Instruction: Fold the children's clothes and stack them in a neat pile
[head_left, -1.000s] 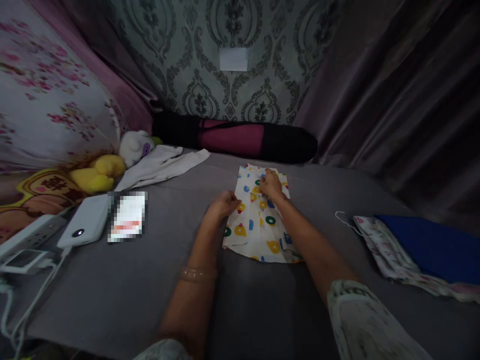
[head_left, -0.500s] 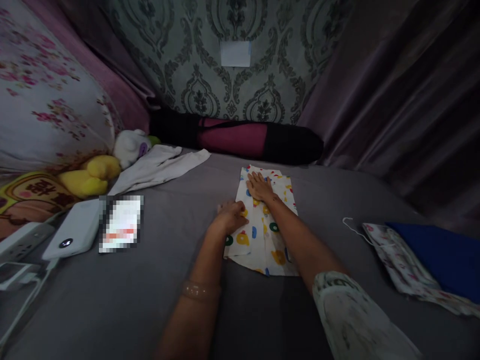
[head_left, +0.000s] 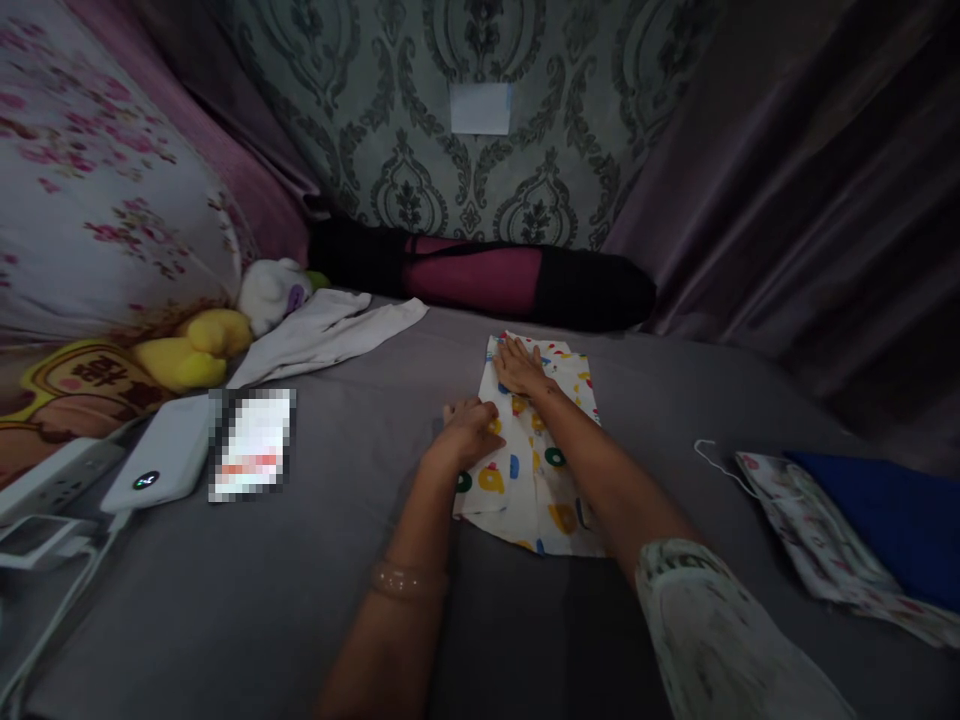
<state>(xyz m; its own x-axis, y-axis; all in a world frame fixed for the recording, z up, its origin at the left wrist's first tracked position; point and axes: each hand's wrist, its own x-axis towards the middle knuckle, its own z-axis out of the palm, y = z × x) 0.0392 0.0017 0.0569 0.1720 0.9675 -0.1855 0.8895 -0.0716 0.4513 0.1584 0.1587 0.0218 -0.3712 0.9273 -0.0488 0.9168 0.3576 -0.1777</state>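
Observation:
A white garment (head_left: 519, 500) with a yellow, blue, green and red print lies folded into a long shape on the grey bed sheet. Its lower hem curves out at the near end. My right hand (head_left: 519, 366) rests flat on its upper part, fingers spread and palm down. At the left edge, my left hand (head_left: 469, 432) touches the cloth with thumb and index finger apart. The other fingers of that hand are bent over the edge and partly hidden. My right forearm covers some of the garment's right side.
Left are a phone (head_left: 253, 445), a white power bank (head_left: 161, 455), a power strip (head_left: 60, 478) and plush toys (head_left: 191, 350). White cloth (head_left: 322, 335) lies behind them. A black and magenta long bag (head_left: 472, 275) lies along the wall. Right are floral and blue folded cloths (head_left: 885, 510).
The whole view has shifted slightly to the right. Both hands stay at nearly the same places on the garment, whose folds look the same.

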